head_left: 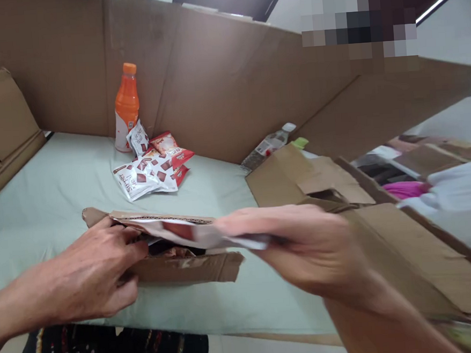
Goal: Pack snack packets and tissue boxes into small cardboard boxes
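My left hand (96, 267) has its fingers wrapped around the left end of a small opened cardboard box (197, 269), some of them reaching inside the opening. My right hand (308, 241), blurred by motion, is closed on one end of a white and brown packet (183, 232) lying across the box opening; its left end is close to my left fingers. Dark contents inside the box are only partly visible. Behind the box, white packets with brown squares (150, 174) lie in a pile with red snack packets (175, 151). Another small white sachet (138, 139) leans against an orange bottle (127, 106).
Tall cardboard walls (220, 75) stand behind the pale green cloth (58, 178). A larger open carton (276, 179) is on the right, with a clear bottle (271, 144) behind it. Another cardboard box (1, 117) stands at the left edge.
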`<state>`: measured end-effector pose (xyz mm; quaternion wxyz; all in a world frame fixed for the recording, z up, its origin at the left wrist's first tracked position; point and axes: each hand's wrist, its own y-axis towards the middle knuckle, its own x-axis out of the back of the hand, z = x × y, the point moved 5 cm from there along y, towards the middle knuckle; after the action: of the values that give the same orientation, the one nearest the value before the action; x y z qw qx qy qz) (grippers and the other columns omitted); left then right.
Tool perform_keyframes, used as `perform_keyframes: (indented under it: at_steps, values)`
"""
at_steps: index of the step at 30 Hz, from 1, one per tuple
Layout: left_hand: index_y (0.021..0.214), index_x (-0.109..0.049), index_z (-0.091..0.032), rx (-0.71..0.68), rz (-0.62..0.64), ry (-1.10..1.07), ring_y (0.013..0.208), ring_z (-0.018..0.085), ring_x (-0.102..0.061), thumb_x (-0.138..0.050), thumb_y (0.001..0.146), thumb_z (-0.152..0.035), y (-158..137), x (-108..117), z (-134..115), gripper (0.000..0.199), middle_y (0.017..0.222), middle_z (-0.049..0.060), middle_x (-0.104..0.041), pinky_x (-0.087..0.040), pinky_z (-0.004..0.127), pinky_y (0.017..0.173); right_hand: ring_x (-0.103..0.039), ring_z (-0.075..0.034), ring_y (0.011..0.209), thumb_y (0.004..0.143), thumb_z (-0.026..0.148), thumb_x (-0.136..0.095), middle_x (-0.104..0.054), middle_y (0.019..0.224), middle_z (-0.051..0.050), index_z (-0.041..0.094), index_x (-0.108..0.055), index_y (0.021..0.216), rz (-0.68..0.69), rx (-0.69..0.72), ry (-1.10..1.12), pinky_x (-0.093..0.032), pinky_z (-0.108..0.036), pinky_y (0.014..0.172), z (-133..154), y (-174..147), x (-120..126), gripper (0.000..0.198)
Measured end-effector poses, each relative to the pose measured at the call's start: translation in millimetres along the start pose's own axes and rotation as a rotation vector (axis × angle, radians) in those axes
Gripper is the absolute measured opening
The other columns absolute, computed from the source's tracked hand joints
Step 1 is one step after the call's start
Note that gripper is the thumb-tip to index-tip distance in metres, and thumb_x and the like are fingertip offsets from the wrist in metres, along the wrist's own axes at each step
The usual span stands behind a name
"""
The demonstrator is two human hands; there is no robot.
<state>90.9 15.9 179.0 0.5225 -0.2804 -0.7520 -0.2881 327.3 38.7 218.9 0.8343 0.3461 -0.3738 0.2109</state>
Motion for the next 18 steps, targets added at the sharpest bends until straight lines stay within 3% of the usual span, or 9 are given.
perform_keyframes:
  at_steps: [2,7,13,16,18]
  values:
    - [0.087,-0.064,-0.021,0.015,-0.093,0.066,0.099,0.031,-0.063,-0.057,0.079,-0.012,-4.2,0.6,-4.2,0.014,0.099,0.011,-0.066,-0.055,0.051,0.094,-0.08,-0.018,0.09,0.088,0.004,-0.046,-0.084,0.1,-0.002,0.026,-0.08,0.104,0.075,0.016,0.011,-0.064,-0.027,0.08,-3.8,12.6,-18.0,0.043]
    - [0.091,-0.066,-0.017,0.022,-0.171,0.162,0.128,0.043,-0.058,-0.057,0.073,-0.004,-14.4,-2.2,-16.9,0.024,0.135,0.024,-0.061,-0.053,0.064,0.104,-0.074,-0.015,0.081,0.084,0.001,-0.043,-0.082,0.097,0.0,0.025,-0.078,0.106,0.332,-0.152,-0.062,-0.056,-0.024,0.073,-23.2,33.3,-46.1,0.048]
    - [0.089,-0.065,-0.019,0.067,-0.211,0.08,0.121,0.034,-0.062,-0.052,0.079,-0.004,-19.8,-4.3,-15.0,0.022,0.132,0.017,-0.06,-0.06,0.054,0.1,-0.065,-0.015,0.07,0.081,-0.002,-0.05,-0.078,0.084,0.0,0.023,-0.073,0.086,0.647,-0.238,-0.195,-0.043,-0.025,0.061,-30.2,41.5,-72.7,0.034]
    - [0.094,-0.066,-0.019,0.068,-0.251,0.037,0.129,0.035,-0.057,-0.052,0.083,-0.006,-19.5,-9.3,-10.2,0.022,0.148,0.017,-0.05,-0.058,0.055,0.104,-0.069,-0.018,0.077,0.079,-0.001,-0.058,-0.08,0.091,-0.003,0.022,-0.076,0.091,0.794,-0.188,-0.174,-0.046,-0.026,0.065,-38.5,47.1,-99.3,0.031]
    - [0.094,-0.065,-0.018,0.053,-0.269,0.054,0.132,0.036,-0.056,-0.052,0.085,-0.007,-18.4,-12.6,-8.2,0.019,0.151,0.018,-0.049,-0.055,0.058,0.107,-0.073,-0.02,0.086,0.078,-0.003,-0.058,-0.082,0.1,-0.004,0.022,-0.078,0.104,0.874,-0.165,-0.14,-0.051,-0.027,0.073,-45.0,50.4,-112.0,0.042]
